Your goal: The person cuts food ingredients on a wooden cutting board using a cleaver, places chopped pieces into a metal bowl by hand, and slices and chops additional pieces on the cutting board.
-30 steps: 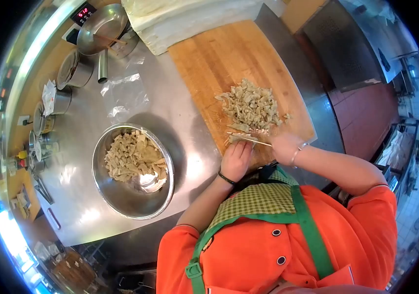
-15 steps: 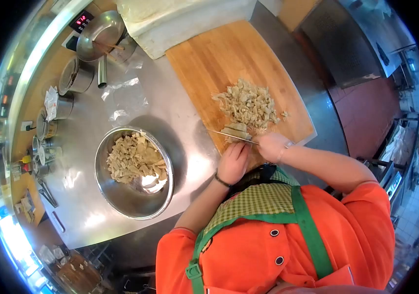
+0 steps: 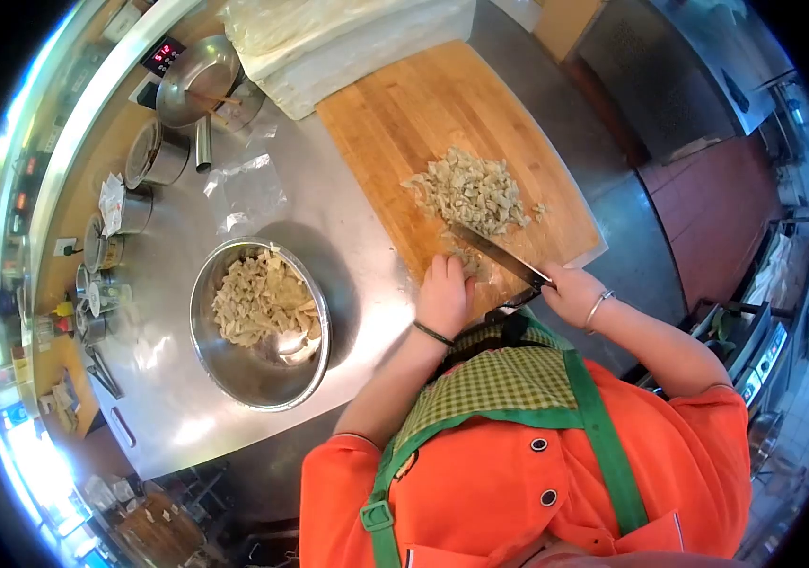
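Observation:
My right hand (image 3: 575, 295) is wrapped round the handle of a kitchen knife (image 3: 497, 254). Its wide blade lies flatter now and points up and left, with the tip at a heap of chopped pale food (image 3: 475, 192). Close to the near edge of the wooden cutting board (image 3: 395, 104), my left hand (image 3: 444, 298) has its fingers curled together on a few pale food pieces (image 3: 468, 260) beside the blade. The fingers partly hide these pieces. Left of the board stands a steel bowl (image 3: 244, 376) holding more pale, uncut-looking chunks (image 3: 258, 298).
A white foam box (image 3: 281, 71) borders the board's far side. On the steel table (image 3: 173, 327) are a clear plastic bag (image 3: 246, 194), a pan (image 3: 198, 80), several lidded pots (image 3: 157, 156) and tongs (image 3: 104, 371) along the left.
The knife has swung from crosswise over the slices to a slant toward the heap. My right hand has moved right, and my left hand shifted slightly left.

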Available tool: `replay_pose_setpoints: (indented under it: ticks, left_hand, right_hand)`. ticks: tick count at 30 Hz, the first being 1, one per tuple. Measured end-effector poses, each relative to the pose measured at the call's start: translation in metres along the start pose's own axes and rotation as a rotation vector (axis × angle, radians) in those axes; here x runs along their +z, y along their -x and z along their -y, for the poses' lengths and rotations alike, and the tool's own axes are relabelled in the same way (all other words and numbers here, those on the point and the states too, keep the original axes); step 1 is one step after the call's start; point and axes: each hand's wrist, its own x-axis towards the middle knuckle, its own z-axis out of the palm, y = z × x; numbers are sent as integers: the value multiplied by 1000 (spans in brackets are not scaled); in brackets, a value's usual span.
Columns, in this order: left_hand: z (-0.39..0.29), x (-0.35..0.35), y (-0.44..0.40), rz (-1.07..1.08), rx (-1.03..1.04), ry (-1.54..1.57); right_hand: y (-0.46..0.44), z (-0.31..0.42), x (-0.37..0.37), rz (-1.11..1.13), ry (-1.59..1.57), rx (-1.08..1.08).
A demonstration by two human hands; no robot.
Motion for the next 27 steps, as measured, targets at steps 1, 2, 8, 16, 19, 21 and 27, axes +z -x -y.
replay_pose_setpoints:
  ticks: [1, 2, 8, 16, 19, 21, 27]
  left_hand:
    - [-5, 4, 3, -55, -109, 34]
    - [-7, 6, 5, -112, -218, 67]
    - [-16, -15, -3, -294, 218, -86]
    - [5, 19, -4, -335, 91, -75]
    - [-8, -7, -8, -400, 104, -100]
    - [-4, -15, -9, -394, 133, -113]
    - [6, 8, -7, -365, -37, -39]
  right_hand:
    - [-1, 7, 1, 40, 91, 30]
    - [-3, 14, 2, 79, 182, 59]
    - [-27, 28, 23, 38, 155, -9]
    - [-40, 37, 11, 11, 235, -75]
    - [-48, 29, 15, -39, 217, -133]
    - [-51, 28, 17, -19, 198, -148]
    - [-41, 41, 6, -141, 82, -90]
